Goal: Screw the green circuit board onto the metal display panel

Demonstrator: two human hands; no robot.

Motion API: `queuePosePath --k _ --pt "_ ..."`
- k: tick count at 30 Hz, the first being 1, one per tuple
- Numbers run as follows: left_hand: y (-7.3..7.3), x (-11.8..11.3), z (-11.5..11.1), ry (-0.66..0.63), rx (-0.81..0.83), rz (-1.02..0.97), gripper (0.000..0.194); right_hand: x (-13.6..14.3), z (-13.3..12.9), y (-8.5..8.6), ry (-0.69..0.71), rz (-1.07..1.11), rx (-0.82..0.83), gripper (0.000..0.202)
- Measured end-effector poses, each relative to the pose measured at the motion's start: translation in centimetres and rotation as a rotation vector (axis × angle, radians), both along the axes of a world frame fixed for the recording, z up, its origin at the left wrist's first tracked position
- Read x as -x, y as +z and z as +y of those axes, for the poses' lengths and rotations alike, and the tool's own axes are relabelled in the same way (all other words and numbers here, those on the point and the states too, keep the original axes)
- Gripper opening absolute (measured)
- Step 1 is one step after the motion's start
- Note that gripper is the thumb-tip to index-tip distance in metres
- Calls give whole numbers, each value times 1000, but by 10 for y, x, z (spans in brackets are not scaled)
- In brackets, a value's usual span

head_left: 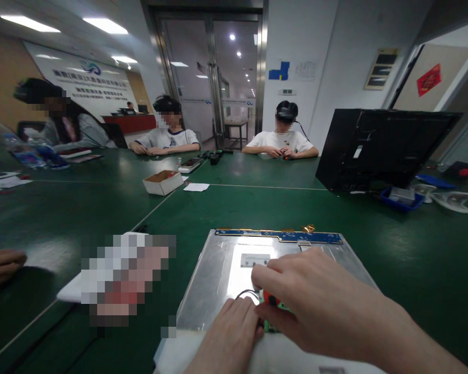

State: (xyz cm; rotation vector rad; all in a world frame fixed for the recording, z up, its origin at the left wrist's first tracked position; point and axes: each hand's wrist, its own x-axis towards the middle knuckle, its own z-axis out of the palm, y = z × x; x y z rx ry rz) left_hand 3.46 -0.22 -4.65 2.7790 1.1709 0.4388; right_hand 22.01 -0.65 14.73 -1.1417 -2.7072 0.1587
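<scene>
In front of me lies a flat silver display panel (206, 291) with a blue circuit strip (257, 235) along its far edge. My right hand (312, 296) reaches over it, thumb and forefinger closed round a small red-and-black tool handle (271, 298); its tip is hidden. Beneath the fingers a green circuit board (271, 328) shows in part, with a dark wire (247, 292) looping beside it. My left hand (234, 327) is closed at the board's left edge, fingertips together near the right thumb. Its own thumb is out of sight.
A white open box (163, 183) and a paper slip (196, 187) lie further off on the green table (234, 205). A black monitor (382, 148) stands at right, near a blue tray (401, 199). Another person's hand (2, 267) rests at far left; several people sit opposite.
</scene>
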Motion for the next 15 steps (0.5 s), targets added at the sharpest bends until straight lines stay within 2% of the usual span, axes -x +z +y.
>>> queuePosePath --k 6,15 --pt "3 0 0 -1 -18 -59 21 -1 -2 3 26 16 43 10" --pt "13 0 -1 -8 -38 -22 20 -1 -1 0 19 0 -15 10"
